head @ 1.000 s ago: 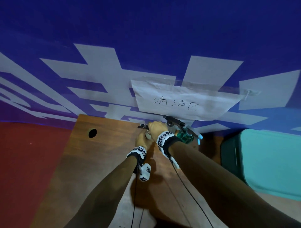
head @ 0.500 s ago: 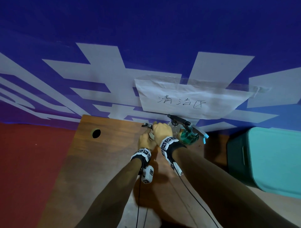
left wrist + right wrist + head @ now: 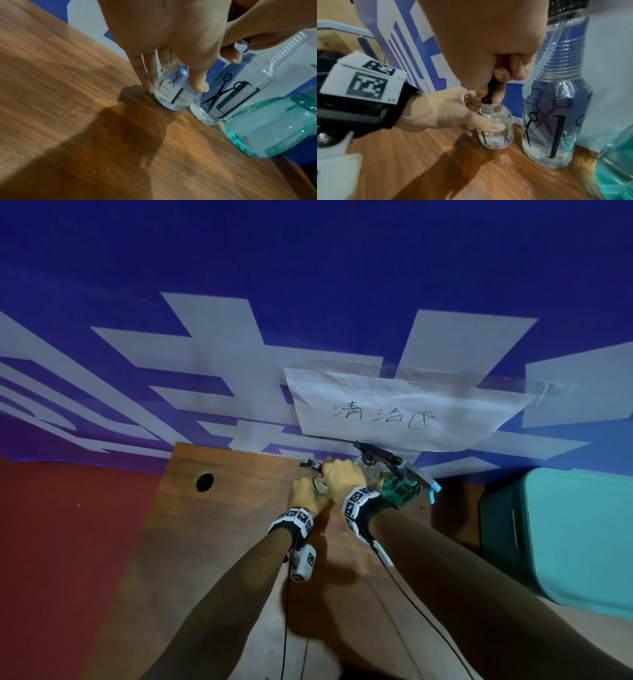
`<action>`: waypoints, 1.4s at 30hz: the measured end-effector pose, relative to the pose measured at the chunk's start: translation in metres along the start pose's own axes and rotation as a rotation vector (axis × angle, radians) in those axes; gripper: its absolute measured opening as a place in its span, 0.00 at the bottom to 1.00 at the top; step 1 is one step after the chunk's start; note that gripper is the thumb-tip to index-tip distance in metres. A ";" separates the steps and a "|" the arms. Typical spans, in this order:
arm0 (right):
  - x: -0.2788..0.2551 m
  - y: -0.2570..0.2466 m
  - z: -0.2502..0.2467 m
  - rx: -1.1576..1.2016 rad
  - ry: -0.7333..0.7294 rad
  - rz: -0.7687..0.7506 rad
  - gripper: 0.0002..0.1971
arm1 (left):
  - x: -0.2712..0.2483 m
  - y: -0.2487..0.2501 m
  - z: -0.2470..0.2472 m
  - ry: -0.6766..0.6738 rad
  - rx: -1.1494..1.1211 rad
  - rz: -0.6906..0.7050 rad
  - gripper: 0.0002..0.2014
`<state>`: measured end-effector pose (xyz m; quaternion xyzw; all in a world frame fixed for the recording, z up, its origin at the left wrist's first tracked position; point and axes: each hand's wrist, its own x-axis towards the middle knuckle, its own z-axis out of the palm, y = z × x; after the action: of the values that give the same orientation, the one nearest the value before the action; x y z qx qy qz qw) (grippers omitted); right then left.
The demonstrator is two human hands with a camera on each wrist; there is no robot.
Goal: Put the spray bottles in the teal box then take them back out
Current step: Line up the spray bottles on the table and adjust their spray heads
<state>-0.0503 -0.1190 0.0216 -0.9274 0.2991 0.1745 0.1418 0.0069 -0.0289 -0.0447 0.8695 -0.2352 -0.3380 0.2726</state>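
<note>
1. Wood-grain brown tabletop (image 3: 212, 542) fills the near part of the head view, with a round cable hole (image 3: 205, 481) toward its far left corner; red floor is seen to the left.
2. Two forearms reach forward over the tabletop, each wearing a black wrist strap with white square-coded markers, and thin black cables (image 3: 421, 616) trail back toward the viewer.
3. The left hand (image 3: 447, 112) is wrapped around the body of a small clear glass spray bottle printed with black scissors (image 3: 495, 129), thumb across the front and fingertips (image 3: 149, 83) on the other side, reaching down to the tabletop.
4. The right hand (image 3: 488, 51) is clenched from above on the black spray head of that same small bottle, which stands upright on the tabletop.
5. Just to the right, a taller clear ribbed-neck spray bottle with a black scissors-and-comb print (image 3: 554, 121) is seen standing upright, close beside the small one.
6. Next in the row, touching or nearly touching the taller one, a rounded teal-tinted transparent spray bottle (image 3: 267, 135) stands at the table's far right.
7. A teal plastic box with a closed lid (image 3: 565, 535) sits off the right edge of the table, well apart from the bottles.
8. Behind everything, a blue wall banner with white shapes (image 3: 308, 285) carries a taped white paper sign with handwriting (image 3: 394, 412).
</note>
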 end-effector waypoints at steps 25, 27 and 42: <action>-0.001 -0.011 0.007 -0.041 0.034 0.035 0.14 | 0.004 -0.004 0.005 0.012 0.130 -0.025 0.06; -0.002 -0.012 0.008 -0.024 0.044 0.053 0.13 | 0.004 -0.005 0.006 0.019 0.134 -0.014 0.07; -0.001 -0.011 0.005 -0.079 0.049 0.032 0.13 | 0.001 0.001 0.000 0.011 0.094 -0.044 0.08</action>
<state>-0.0453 -0.1084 0.0195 -0.9314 0.3101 0.1654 0.0948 0.0076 -0.0298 -0.0445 0.8883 -0.2301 -0.3275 0.2251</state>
